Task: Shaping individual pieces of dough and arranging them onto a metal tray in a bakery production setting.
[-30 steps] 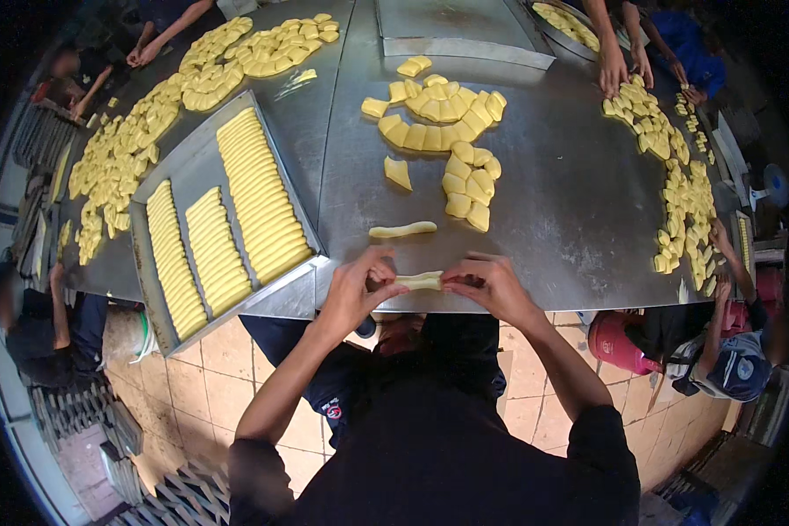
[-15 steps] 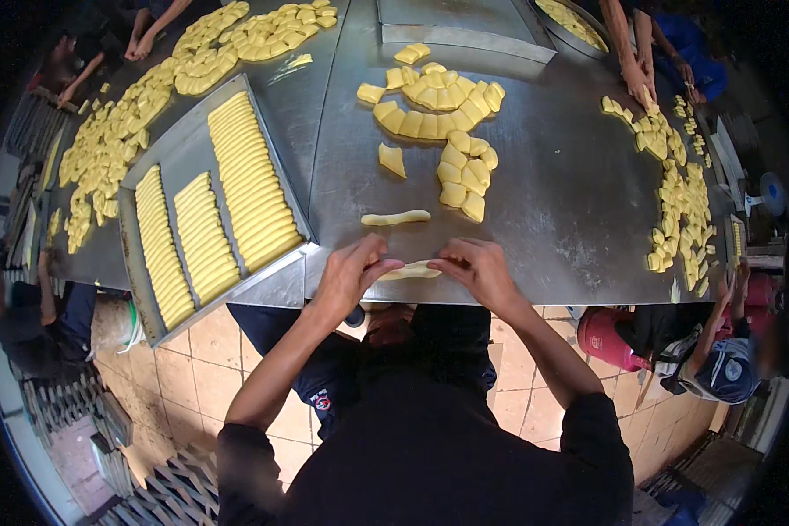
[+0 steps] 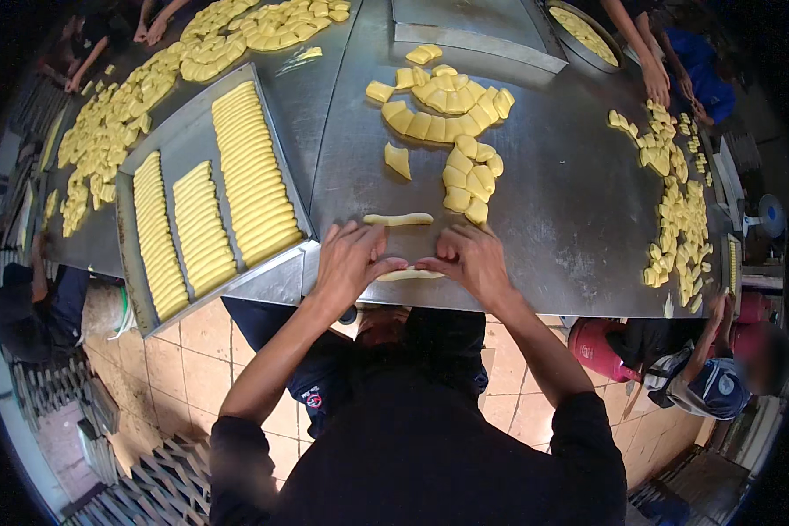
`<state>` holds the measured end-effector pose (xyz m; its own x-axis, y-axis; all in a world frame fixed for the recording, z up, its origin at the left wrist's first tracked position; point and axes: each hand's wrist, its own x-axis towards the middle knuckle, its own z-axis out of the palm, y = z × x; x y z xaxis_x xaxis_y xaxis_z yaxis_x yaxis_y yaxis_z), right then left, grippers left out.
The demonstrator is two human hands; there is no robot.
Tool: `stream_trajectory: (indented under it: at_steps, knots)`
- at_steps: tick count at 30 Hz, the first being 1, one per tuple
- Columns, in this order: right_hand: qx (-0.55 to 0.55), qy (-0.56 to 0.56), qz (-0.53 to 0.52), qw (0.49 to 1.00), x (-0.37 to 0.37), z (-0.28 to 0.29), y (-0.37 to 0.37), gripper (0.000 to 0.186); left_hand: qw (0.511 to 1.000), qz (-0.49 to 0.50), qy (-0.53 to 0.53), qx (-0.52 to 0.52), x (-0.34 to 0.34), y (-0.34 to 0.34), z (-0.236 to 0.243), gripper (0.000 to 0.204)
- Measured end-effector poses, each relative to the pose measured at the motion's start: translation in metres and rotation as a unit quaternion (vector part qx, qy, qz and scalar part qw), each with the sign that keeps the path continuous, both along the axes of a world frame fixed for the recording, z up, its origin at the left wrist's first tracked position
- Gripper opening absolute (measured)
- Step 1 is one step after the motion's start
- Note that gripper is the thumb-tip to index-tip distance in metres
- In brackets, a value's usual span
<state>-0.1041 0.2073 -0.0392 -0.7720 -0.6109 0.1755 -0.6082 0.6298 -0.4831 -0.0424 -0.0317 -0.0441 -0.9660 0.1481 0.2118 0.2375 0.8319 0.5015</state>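
Observation:
At the steel table's front edge (image 3: 552, 263), my left hand (image 3: 352, 261) and my right hand (image 3: 463, 263) are curled over a pale yellow dough strip (image 3: 409, 275), thumbs on its two ends. A second thin strip (image 3: 397, 219) lies just beyond my fingertips. Farther off are a loose single piece (image 3: 397, 159), a cluster of cut dough pieces (image 3: 469, 182) and a curved band of pieces (image 3: 438, 124). Left of my hands, a tilted metal tray (image 3: 294, 217) holds three rows of rolled dough sticks (image 3: 252, 167).
Large dough piles cover the left (image 3: 105, 149) and right (image 3: 675, 219) of the table. An upturned or empty tray (image 3: 465, 22) and a round pan (image 3: 587, 35) sit at the back. Co-workers' hands (image 3: 656, 79) work around the table; a red cylinder (image 3: 598, 349) stands below right.
My fingers have shifted from pinching the strip's ends to reaching forward over it, thumbs staying low on it. A co-worker's hands at the back right moved. The view has shifted slightly.

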Motion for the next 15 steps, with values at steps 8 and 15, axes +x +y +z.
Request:
stream_trajectory:
  at_steps: [8, 15]
  knots:
    - [0.013, -0.106, 0.006, 0.994, -0.002, 0.013, -0.010, 0.039, 0.999, -0.010, -0.046, 0.020, -0.008, -0.001, 0.004, 0.050]
    - [0.017, -0.102, 0.007, 0.995, -0.009, 0.003, -0.006, 0.044, 0.999, -0.022, 0.031, 0.014, -0.008, -0.008, -0.009, 0.054]
